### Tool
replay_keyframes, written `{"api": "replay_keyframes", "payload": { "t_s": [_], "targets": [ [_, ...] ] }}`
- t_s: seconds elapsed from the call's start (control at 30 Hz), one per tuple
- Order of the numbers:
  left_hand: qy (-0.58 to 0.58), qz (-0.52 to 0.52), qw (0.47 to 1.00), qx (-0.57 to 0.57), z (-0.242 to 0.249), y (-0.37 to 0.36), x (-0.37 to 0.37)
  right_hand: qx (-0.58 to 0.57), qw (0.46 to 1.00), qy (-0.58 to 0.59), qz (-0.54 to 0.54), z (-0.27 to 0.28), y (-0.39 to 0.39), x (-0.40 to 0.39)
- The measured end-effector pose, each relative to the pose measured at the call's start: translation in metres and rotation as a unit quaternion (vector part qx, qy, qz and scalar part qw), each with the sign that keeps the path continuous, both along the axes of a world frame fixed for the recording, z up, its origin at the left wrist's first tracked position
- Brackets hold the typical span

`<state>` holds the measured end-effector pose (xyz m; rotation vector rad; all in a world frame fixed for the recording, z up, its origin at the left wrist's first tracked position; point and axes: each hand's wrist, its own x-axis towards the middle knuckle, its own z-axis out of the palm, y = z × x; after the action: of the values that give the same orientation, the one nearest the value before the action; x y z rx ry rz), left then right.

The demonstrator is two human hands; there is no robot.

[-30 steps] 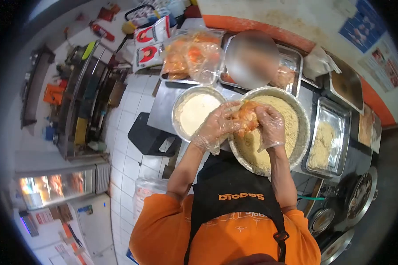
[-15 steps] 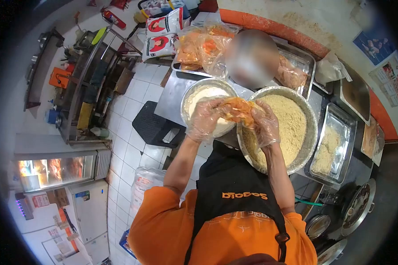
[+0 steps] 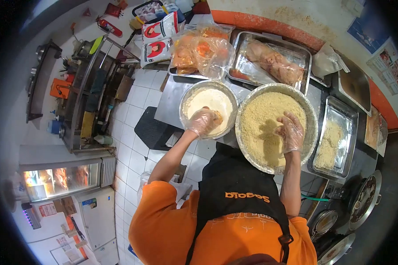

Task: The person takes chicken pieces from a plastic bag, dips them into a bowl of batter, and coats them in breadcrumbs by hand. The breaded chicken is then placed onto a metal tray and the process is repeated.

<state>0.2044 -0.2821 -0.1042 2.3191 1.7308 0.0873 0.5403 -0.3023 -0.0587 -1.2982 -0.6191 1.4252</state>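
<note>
My left hand, in a clear plastic glove, is closed on an orange marinated piece at the bowl of white flour. The piece is low in the bowl, partly hidden by my fingers. My right hand, gloved too, hovers over the large basin of yellowish crumbs, its fingers bent and somewhat apart, with nothing visible in them. Its shadow falls on the crumbs.
Behind the bowls are bagged orange meat and a metal tray with bagged meat. A tray with some crumbs stands at the right, pans beyond it. A black stool is left of the table.
The orange piece went from between both hands down into the flour bowl with my left hand. My right hand let go and moved right over the crumbs. A blurred shape over the back tray is gone.
</note>
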Motion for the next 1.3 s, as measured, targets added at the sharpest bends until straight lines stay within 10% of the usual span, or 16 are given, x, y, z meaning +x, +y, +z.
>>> {"api": "replay_keyframes", "payload": {
  "t_s": [0.1, 0.23, 0.3, 0.33, 0.4, 0.6, 0.83, 1.13, 1.3],
  "targets": [
    [-0.4, 0.221, 0.86, -0.226, 0.017, 0.002, -0.012, 0.0, 0.999, -0.026, -0.019, 0.007, -0.002, 0.011],
    [-0.242, 0.177, 0.946, -0.124, 0.029, 0.026, -0.041, 0.001, 0.994, -0.106, -0.009, -0.003, 0.01, 0.02],
    [-0.11, 0.169, 0.977, -0.073, 0.002, 0.031, -0.03, 0.223, 0.849, -0.464, 0.117, -0.008, 0.019, 0.013],
    [0.026, 0.154, 0.988, -0.022, -0.017, 0.033, -0.027, 0.224, 0.849, -0.464, 0.115, -0.012, 0.021, 0.006],
    [0.004, 0.174, 0.985, -0.003, -0.054, 0.038, -0.032, 0.257, 0.599, -0.73, 0.203, -0.017, 0.023, -0.014],
    [-0.358, 0.236, 0.893, -0.134, 0.017, 0.034, -0.037, 0.038, 0.627, -0.665, 0.403, -0.039, 0.028, 0.0],
    [-0.459, 0.186, 0.868, -0.046, 0.133, 0.015, -0.035, 0.1, 0.648, -0.649, 0.385, -0.043, 0.023, 0.033],
    [-0.334, 0.273, 0.9, -0.063, 0.1, 0.009, -0.017, 0.134, 0.688, -0.62, 0.353, -0.006, 0.019, -0.009],
    [-0.302, 0.242, 0.922, 0.006, 0.103, 0.009, -0.01, 0.058, 0.582, -0.71, 0.392, 0.015, 0.009, -0.041]
  ]
}}
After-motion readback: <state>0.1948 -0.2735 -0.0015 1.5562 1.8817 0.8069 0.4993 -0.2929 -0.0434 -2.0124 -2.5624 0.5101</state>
